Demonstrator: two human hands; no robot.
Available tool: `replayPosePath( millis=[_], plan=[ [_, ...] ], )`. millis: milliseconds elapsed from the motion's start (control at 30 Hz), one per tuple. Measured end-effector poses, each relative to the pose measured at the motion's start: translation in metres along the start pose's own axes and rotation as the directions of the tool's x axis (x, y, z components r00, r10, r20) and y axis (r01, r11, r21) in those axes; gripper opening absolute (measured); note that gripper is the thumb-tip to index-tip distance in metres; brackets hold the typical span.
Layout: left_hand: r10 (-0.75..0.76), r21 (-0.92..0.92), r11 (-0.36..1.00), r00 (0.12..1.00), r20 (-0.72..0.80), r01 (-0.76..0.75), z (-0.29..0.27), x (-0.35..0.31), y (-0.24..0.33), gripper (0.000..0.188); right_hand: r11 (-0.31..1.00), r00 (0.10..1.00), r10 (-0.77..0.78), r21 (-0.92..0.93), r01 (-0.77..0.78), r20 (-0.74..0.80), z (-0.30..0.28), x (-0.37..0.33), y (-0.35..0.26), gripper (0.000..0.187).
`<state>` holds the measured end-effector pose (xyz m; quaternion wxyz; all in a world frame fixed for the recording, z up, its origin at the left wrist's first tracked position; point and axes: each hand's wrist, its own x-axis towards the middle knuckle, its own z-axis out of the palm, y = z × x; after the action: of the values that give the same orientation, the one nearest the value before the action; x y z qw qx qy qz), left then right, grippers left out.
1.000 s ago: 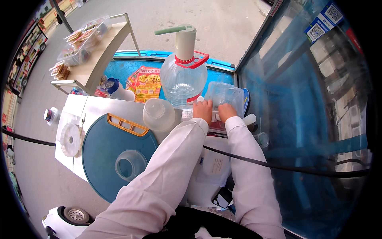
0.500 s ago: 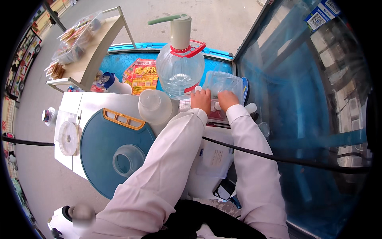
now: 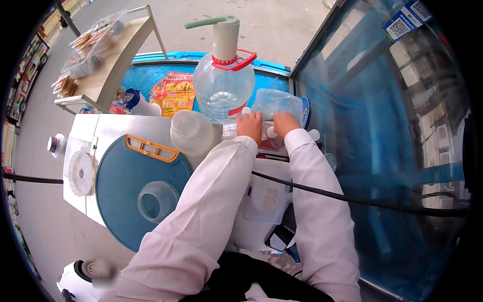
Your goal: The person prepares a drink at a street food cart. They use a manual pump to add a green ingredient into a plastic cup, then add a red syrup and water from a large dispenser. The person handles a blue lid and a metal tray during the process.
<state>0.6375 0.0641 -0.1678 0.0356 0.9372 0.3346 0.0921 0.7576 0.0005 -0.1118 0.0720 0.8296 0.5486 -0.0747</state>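
Note:
My left hand (image 3: 250,126) reaches forward past the big clear water jug (image 3: 225,85), its fingers curled down beside a small white round cap (image 3: 246,110). Close to its right is my right hand (image 3: 286,123), also with bent fingers, by a second white cap (image 3: 271,132). What either hand grips is hidden beneath the fingers. A low clear container with reddish contents (image 3: 272,144) lies under and between the hands. Just beyond them stands a clear plastic box (image 3: 275,100).
A frosted plastic jar (image 3: 191,133) stands left of my left forearm. Farther left are a blue-green round board (image 3: 121,186) with an orange handle and a clear open jar (image 3: 157,201). A black cable (image 3: 352,200) crosses over my right forearm. A glass panel (image 3: 382,151) rises at right.
The whole view has shifted slightly, so things sit a little farther left. Both hands stay at nearly the same place, with fingers still curled.

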Motion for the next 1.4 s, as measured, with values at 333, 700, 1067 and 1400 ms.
replayPosePath(
  millis=[333,700,1067,1400],
  plan=[
    [-0.004,-0.010,1.000,0.999,0.032,0.005,-0.004,0.000,-0.001,0.028,1.000,0.999,0.022,-0.014,-0.022,-0.042,0.007,-0.003,-0.005,0.014],
    [-0.032,-0.042,0.999,0.998,0.059,0.035,-0.002,-0.001,0.003,0.038,0.999,0.999,0.040,-0.004,-0.040,-0.002,0.028,0.001,-0.002,0.017],
    [-0.065,-0.075,0.995,0.998,0.019,0.066,0.000,0.000,-0.001,0.027,0.998,0.999,-0.041,-0.040,0.040,-0.005,-0.007,-0.009,-0.003,0.012],
    [-0.044,-0.044,0.998,0.999,0.019,0.045,-0.002,0.001,0.000,0.027,0.999,1.000,0.017,-0.035,-0.016,0.004,0.035,0.009,-0.009,0.014]
  ],
)
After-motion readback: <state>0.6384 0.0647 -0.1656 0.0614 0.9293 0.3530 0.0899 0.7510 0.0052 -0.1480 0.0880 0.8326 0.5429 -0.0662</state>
